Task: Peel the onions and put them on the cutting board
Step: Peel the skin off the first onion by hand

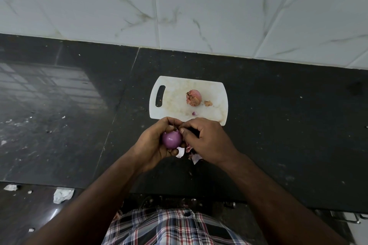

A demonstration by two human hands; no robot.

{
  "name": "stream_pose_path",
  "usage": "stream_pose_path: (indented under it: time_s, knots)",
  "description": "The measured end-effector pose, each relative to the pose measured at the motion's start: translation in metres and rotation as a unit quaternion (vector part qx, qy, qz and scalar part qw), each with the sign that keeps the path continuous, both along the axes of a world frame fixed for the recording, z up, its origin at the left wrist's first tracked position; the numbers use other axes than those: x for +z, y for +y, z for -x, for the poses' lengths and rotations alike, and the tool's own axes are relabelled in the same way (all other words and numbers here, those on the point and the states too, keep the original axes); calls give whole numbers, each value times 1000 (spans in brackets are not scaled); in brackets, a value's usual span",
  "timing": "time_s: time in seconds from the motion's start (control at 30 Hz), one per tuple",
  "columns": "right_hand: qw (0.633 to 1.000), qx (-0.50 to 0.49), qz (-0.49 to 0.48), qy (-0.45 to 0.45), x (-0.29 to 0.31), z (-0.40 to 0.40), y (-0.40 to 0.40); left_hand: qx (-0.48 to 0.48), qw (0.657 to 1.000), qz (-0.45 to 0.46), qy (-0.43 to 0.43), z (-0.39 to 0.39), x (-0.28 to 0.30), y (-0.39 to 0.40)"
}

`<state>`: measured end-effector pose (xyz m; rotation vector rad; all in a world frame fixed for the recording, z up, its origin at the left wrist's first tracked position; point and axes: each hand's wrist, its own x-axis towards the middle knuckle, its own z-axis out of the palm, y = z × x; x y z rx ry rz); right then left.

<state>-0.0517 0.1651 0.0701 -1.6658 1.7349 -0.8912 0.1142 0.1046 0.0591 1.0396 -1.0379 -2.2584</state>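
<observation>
Head view: we are mid-peel. Our left hand (157, 143) cups the purple onion (172, 139) above the table (278, 125), near the cutting board (175, 93); our right hand (207, 139) pinches skin at its top. Next, probably, strip the last scraps, then set it beside the unpeeled onion (194, 97).

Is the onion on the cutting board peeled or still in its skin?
Still in its skin: the onion on the cutting board looks dull, papery and brownish, with dry roots attached.

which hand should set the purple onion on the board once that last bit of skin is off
Left, probably. The left hand already grips the purple onion, just short of the cutting board; the right hand only pinches at the skin near its top.
</observation>
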Motion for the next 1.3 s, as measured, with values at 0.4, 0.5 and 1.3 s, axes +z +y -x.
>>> stream_pose_path:
  time_s: [0.4, 0.5, 1.3]
  knots:
    - [999, 16, -18, 32, 1, -4, 1, -9, 998, 40, -45, 1, -2, 4]
    - [998, 17, -26, 45, 1, -5, 1, -6, 999, 36, -34, 2, -1, 5]
    - [986, -88, -90, -108, -4, -18, 1, 4, 987, 122, -108, 7, -20, 11]
